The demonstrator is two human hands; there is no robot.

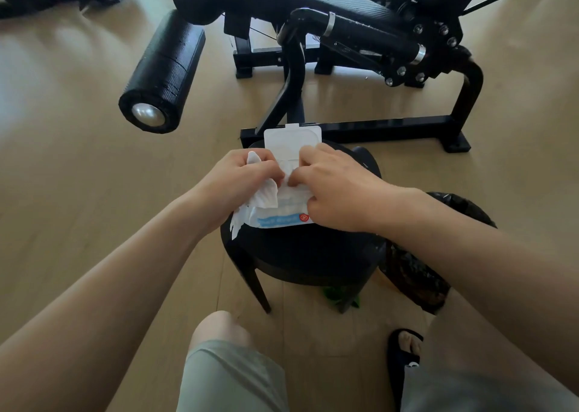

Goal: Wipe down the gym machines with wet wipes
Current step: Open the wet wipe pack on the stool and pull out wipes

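Pulling a fresh wipe from the pack looks like the step in hand, so the wiping itself has not yet begun. The wet wipes pack (283, 214) lies on a small round black stool (300, 252) in front of the person, its white flip lid (293, 140) standing open at the far side. The left hand (241, 180) has its fingers curled round a crumpled white wipe (263, 197) that hangs over the pack's near left corner. The right hand (332, 186) presses down on the pack with its fingers curled at the opening; whether they pinch a sheet there cannot be told. The hands sit close together, fingertips almost meeting over the opening.

The next move, as I judge it, calls for holding the pack down with the right hand while the left draws the wipe free, then carrying it to the machine without dragging a second sheet out.

Beyond the stool stands the black gym machine (369, 29), with its padded seat, a foam roller pad (163, 73) jutting to the left and a steel base bar (391, 128) on the wooden floor (78, 192). A black rubbish bag (416, 270) sits just right of the stool. The stool itself stands between the person and the machine, so it must be reached over or stepped round.
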